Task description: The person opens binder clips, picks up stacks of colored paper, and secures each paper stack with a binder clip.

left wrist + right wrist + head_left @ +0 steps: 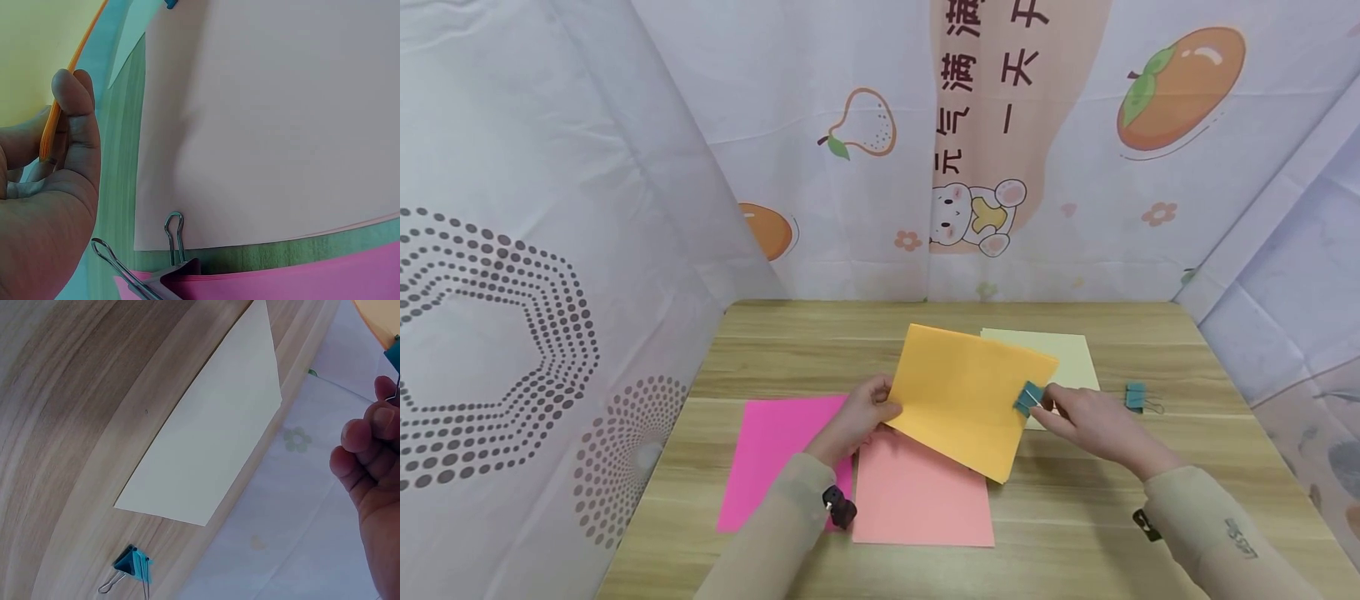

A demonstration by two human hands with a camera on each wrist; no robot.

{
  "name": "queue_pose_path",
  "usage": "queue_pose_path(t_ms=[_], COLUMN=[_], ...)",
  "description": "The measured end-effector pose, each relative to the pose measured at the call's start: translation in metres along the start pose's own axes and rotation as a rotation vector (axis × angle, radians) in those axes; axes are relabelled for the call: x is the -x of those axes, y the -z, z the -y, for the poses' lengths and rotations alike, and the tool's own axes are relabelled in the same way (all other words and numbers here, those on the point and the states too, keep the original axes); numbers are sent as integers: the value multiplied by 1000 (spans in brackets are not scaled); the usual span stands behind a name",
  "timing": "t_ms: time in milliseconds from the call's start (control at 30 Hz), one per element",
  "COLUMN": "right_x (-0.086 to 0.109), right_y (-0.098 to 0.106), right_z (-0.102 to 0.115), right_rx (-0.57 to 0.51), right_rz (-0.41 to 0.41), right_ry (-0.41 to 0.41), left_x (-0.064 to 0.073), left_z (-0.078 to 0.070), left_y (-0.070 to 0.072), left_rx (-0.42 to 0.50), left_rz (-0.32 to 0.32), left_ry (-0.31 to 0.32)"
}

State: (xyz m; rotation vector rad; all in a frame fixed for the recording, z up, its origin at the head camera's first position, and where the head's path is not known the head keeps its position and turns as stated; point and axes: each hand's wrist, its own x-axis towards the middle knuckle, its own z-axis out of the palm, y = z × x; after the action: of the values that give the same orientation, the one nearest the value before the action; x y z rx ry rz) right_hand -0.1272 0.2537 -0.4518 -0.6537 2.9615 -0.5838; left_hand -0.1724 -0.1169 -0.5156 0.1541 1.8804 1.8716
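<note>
A stack of orange paper sheets (962,392) is held tilted above the table. My left hand (861,414) pinches its left edge between thumb and fingers; the layered edge (47,147) shows in the left wrist view. On the stack's right edge sits a teal binder clip (1028,400), its wire handle pinched by my right hand (1093,423). In the right wrist view the clip (393,356) is cut off by the frame's side, above the fingertips (357,436). Below the orange stack lies salmon-pink paper (917,508), partly covered.
Bright pink paper (760,467) lies at the left, with a binder clip (178,278) on its edge. Pale yellow paper (1075,358) is at the back right, partly behind the orange stack. Another teal binder clip (1136,397) rests on the wooden table (1195,467) beside it.
</note>
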Motion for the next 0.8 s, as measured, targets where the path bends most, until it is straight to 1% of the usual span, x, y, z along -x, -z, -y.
queue_pose_path(t_ms=[300,500,567,667,800], right_x=[1,2,1,2,4], right_y=[4,4,5,6,5], right_z=[1,-2,-2,-3,-4], right_rx=[-67,-85,-89,-100,-108], right_rz=[47,63,69,78,56], right_ry=[-39,-57,-57,-59,-52], left_x=[1,1,2,2,4], left_z=[-1,-1,-1,0,-1], left_y=[-1,2,3,3,4], left_rx=[-15,-17,-4,28,71], left_rz=[-2,-5,-7,-4,-12], left_ry=[15,33,42,34,34])
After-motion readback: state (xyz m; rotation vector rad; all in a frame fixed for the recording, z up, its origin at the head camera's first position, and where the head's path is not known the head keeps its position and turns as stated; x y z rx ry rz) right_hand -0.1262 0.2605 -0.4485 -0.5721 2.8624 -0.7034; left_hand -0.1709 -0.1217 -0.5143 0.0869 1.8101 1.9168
